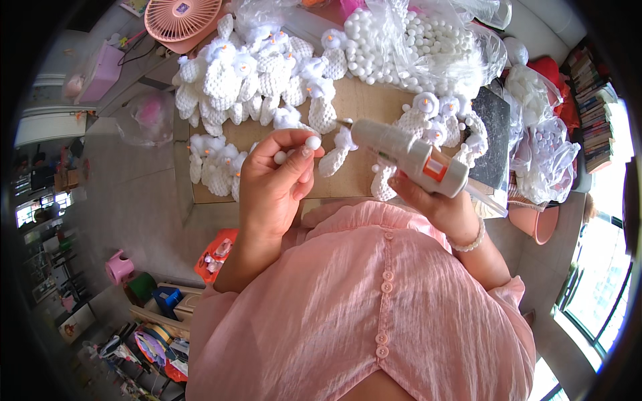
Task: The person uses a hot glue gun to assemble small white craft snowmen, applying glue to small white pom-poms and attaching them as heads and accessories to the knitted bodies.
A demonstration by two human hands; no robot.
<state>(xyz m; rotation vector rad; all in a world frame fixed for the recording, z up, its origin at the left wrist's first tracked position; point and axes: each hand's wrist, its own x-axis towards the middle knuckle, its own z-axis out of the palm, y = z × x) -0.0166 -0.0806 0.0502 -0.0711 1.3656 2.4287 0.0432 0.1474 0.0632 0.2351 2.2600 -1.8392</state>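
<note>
Between thumb and forefinger, my left hand [276, 175] pinches a small white ball [313, 143]. Another white ball [280, 157] shows among its curled fingers. My right hand [434, 203] grips a white hot glue gun [401, 150], whose nozzle points left toward the pinched ball, with a gap between them. Just beyond the hands, a white crocheted snowman figure [333, 159] lies on the tan tabletop [356, 103]. A crocheted piece [383, 184] lies by the gun, partly hidden. More snowman figures [436, 113] with orange noses cluster beyond the gun.
A large pile of snowman figures [246, 70] fills the table's far left. White balls [368, 50] spill from a clear plastic bag [441, 60] at the far right. A pink fan [181, 20] stands at the back left. Stuffed plastic bags [544, 145] sit to the right.
</note>
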